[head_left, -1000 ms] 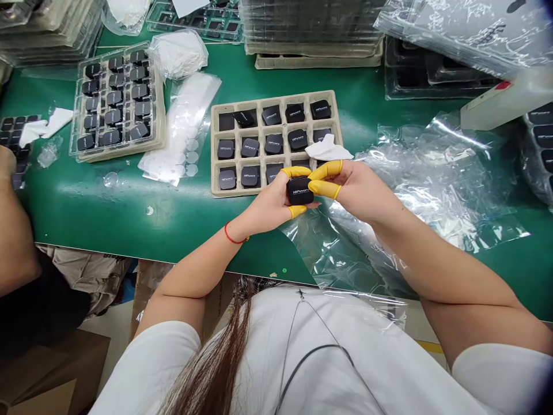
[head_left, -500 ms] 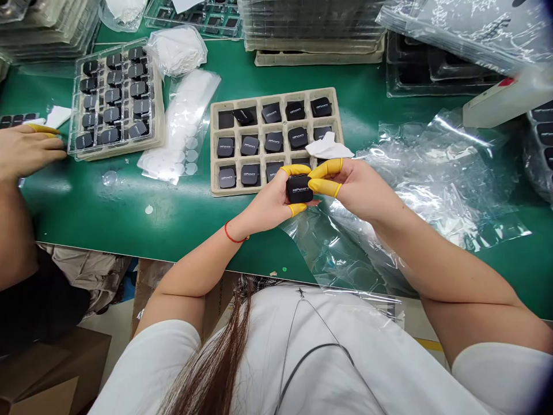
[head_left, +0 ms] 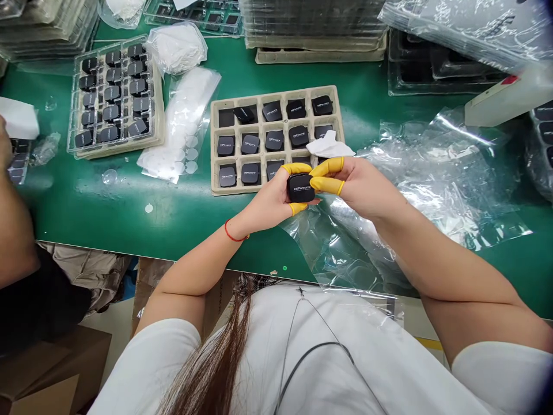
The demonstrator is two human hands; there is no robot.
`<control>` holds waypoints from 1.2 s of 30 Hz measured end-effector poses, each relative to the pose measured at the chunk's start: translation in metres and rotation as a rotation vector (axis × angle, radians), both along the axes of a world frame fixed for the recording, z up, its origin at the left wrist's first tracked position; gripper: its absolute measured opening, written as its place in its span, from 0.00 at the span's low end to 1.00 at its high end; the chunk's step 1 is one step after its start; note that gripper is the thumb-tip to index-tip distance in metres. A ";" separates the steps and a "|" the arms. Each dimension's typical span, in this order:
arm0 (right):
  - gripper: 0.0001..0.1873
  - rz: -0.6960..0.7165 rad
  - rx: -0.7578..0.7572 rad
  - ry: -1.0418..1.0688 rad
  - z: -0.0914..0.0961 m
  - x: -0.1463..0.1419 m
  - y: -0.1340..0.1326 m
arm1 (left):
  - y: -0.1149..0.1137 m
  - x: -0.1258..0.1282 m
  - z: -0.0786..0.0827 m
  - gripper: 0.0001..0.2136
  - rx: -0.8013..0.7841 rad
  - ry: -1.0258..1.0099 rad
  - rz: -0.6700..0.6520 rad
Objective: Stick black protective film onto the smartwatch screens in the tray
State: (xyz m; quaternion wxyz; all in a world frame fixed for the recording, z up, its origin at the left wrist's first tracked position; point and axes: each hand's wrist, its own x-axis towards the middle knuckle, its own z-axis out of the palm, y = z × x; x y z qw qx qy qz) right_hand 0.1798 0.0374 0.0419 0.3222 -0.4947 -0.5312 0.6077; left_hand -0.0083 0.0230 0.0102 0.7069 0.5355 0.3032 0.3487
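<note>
A small black rounded-square piece [head_left: 301, 190] with "HiFuture" lettering is held over the front edge of the beige tray [head_left: 213, 167]. My left hand [head_left: 272, 200] grips it from the left, with yellow finger cots on thumb and forefinger. At its right side, the yellow-covered fingertips of my right hand [head_left: 360, 185] pinch together against the piece; whether something thin lies between them I cannot tell. Matching black pieces [head_left: 273, 140] sit in the tray's compartments. A crumpled white cloth [head_left: 329, 146] lies over the tray's right edge, just behind my right hand.
Clear plastic sheets [head_left: 436, 184] spread across the green table [head_left: 103, 213] to the right. Leftward are a bag of round stickers [head_left: 177, 135] and a covered stack of filled trays [head_left: 158, 127]. A white bottle [head_left: 496, 101] leans far right. A co-worker's arm [head_left: 15, 219] reaches in at left.
My hands and the black piece stay almost in place, with the right fingertips shifting slightly at its edge. The co-worker's hand has drawn back left, and a white sheet now shows beside it.
</note>
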 end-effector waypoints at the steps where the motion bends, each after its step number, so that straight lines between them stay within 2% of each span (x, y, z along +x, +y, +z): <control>1: 0.06 0.002 0.002 0.001 0.000 0.000 0.000 | 0.000 0.000 0.001 0.25 0.002 0.000 0.005; 9: 0.05 0.006 0.014 0.023 0.000 -0.001 0.000 | -0.001 0.002 0.003 0.24 0.001 -0.013 0.020; 15: 0.08 0.010 0.024 -0.025 0.000 -0.001 -0.001 | 0.000 0.000 0.001 0.25 -0.016 0.005 -0.003; 21: 0.05 0.036 0.098 -0.062 -0.002 0.000 -0.002 | 0.001 -0.001 -0.001 0.26 0.005 0.016 -0.019; 24: 0.05 0.039 0.228 -0.182 -0.002 0.000 -0.004 | 0.002 -0.001 -0.002 0.25 0.030 0.045 -0.022; 28: 0.08 -0.027 0.600 -0.485 -0.005 -0.002 -0.007 | 0.001 0.000 0.000 0.25 0.051 0.060 0.003; 30: 0.16 -0.019 0.679 -0.547 -0.008 -0.005 -0.008 | 0.000 0.000 0.002 0.25 0.043 0.071 -0.001; 32: 0.28 0.055 0.645 -0.527 -0.010 -0.008 -0.008 | -0.001 -0.001 0.003 0.25 0.042 0.088 -0.031; 33: 0.30 0.104 0.606 -0.500 -0.011 -0.010 -0.008 | -0.001 -0.002 0.004 0.25 0.044 0.100 -0.050; 36: 0.22 0.187 0.466 -0.409 -0.014 -0.012 -0.005 | 0.000 -0.002 0.003 0.23 0.020 0.130 -0.079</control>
